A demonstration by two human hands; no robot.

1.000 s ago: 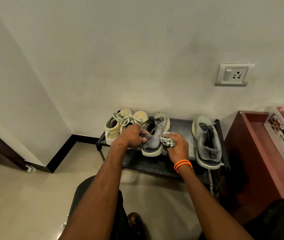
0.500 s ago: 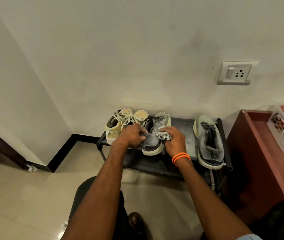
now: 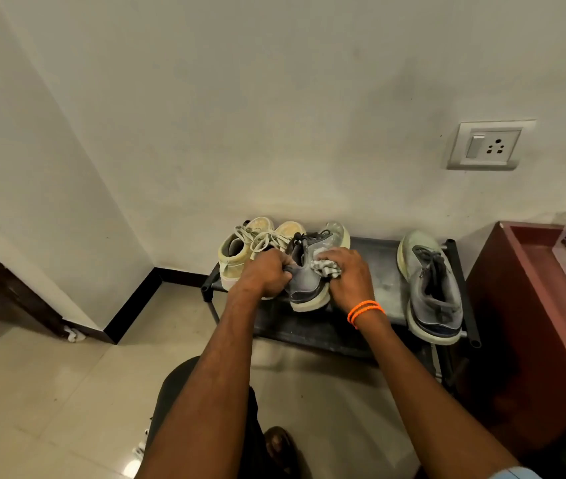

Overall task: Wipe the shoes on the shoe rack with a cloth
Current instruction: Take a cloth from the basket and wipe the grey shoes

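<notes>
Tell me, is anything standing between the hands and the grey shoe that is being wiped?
Nothing visible does. The left hand grips the heel side of the grey shoe, and the right hand presses the cloth directly on its side. The beige shoes stand beside it, not between.

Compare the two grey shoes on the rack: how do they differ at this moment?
The middle grey shoe is held: the left hand grips its heel side and the right hand presses a cloth to its side. The right grey shoe is untouched. The middle one stands next to the beige shoes; the right one sits alone by the rack's end rail. Both are grey with pale soles, toes to the wall.
</notes>
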